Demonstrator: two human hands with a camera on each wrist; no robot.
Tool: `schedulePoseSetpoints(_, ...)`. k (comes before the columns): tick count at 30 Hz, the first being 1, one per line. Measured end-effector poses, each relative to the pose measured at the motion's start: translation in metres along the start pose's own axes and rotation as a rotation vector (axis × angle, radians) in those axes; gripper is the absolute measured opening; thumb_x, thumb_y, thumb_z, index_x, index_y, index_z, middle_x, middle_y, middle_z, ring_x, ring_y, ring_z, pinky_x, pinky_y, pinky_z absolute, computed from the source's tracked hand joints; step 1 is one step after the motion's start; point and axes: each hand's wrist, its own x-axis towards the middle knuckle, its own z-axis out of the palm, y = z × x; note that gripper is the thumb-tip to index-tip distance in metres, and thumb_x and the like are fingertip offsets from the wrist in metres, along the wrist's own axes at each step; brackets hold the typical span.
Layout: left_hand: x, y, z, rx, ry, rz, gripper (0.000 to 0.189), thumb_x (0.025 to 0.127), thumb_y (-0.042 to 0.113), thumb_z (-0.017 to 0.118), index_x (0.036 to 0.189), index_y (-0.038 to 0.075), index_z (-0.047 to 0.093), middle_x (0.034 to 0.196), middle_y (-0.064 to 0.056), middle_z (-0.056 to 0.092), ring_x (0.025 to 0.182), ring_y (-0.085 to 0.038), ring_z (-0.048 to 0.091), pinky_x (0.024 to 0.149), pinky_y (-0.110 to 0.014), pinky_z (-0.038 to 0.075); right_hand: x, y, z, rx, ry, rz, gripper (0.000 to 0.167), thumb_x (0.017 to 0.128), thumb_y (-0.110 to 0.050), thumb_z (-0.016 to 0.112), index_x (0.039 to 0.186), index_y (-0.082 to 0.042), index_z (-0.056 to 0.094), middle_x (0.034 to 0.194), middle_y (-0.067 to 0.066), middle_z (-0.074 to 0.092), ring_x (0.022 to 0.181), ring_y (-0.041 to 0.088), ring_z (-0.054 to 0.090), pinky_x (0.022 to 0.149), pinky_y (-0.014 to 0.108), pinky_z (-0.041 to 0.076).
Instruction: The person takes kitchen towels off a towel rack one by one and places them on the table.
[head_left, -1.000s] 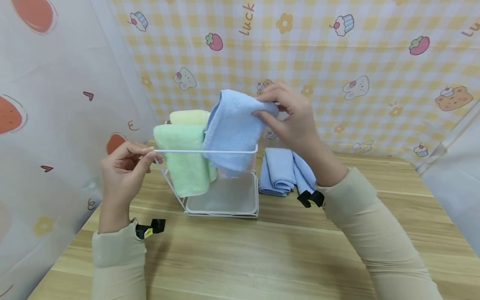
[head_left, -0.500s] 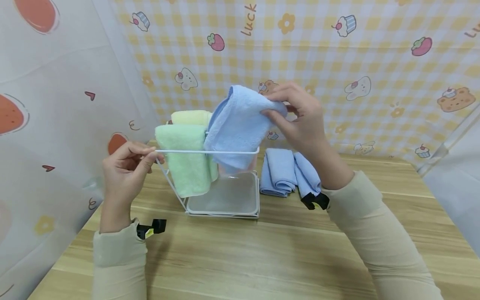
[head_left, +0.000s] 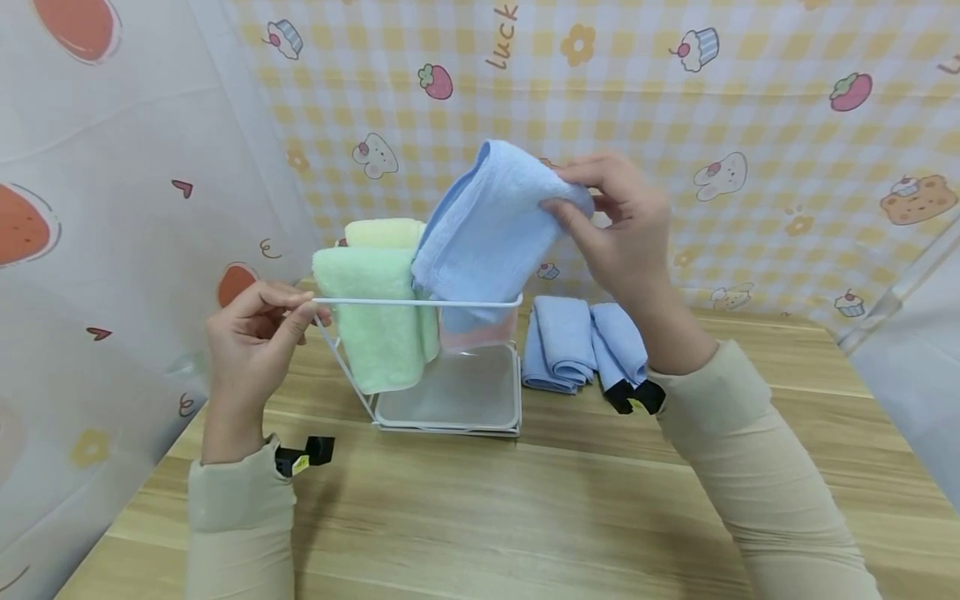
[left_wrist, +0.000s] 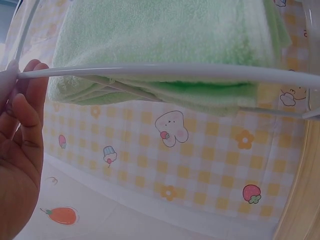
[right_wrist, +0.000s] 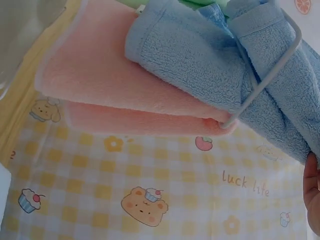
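Observation:
My left hand (head_left: 255,337) pinches the upper left front corner of a white wire rack (head_left: 352,301) between thumb and fingers. With thumb and fingers my right hand (head_left: 621,229) grips a blue towel (head_left: 498,229) by its right end, raised above the rack. The towel's lower end hangs down behind the front bar. In the right wrist view the blue towel (right_wrist: 195,60) passes over a white bar beside a folded pink towel (right_wrist: 120,75). A light green towel (head_left: 375,333) hangs on the rack's left side, and a pale yellow towel (head_left: 384,232) shows behind it.
Folded blue towels (head_left: 564,337) lie on the wooden table (head_left: 465,517) to the right of the rack, close under my right forearm. A whitish tray (head_left: 450,400) forms the rack's base. A checked cloth (head_left: 637,100) hangs behind, and a white patterned sheet (head_left: 135,250) on the left.
My right hand has moved up and to the right, pulling the blue towel with it. More of the pink towel shows beneath. My left hand stays at the rack's corner.

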Motion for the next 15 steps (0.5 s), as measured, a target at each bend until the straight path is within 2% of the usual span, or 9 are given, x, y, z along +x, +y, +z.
schedulePoseSetpoints(8, 0.000, 0.000, 0.000, 0.006, 0.001, 0.004, 0.012, 0.086, -0.010, 0.070, 0.087, -0.019, 0.063, 0.079, -0.004, 0.074, 0.061, -0.009, 0.066, 0.048, -0.016, 0.040, 0.002, -0.001, -0.003, 0.018, 0.061, 0.044, 0.012, 0.081, 0.013, 0.074, 0.092, 0.013, 0.068, 0.095, -0.008, 0.067, 0.091, 0.011, 0.066, 0.074, 0.019, 0.057)
schedulePoseSetpoints(11, 0.001, 0.000, 0.001, 0.008, 0.000, -0.002, 0.012, 0.086, -0.010, 0.070, 0.087, -0.019, 0.063, 0.078, -0.005, 0.074, 0.062, -0.009, 0.066, 0.048, -0.016, 0.042, 0.003, 0.000, -0.006, 0.039, 0.112, 0.049, 0.013, 0.080, 0.013, 0.073, 0.092, 0.014, 0.067, 0.094, -0.010, 0.068, 0.088, 0.013, 0.066, 0.072, 0.019, 0.057)
schedulePoseSetpoints(15, 0.000, -0.001, 0.000, 0.001, 0.001, -0.006, 0.013, 0.086, -0.009, 0.070, 0.087, -0.020, 0.062, 0.078, -0.005, 0.074, 0.062, -0.009, 0.066, 0.049, -0.016, 0.042, 0.006, 0.002, -0.012, 0.128, 0.193, 0.066, 0.014, 0.078, 0.016, 0.072, 0.090, 0.014, 0.067, 0.091, -0.004, 0.069, 0.086, 0.018, 0.066, 0.076, 0.023, 0.058)
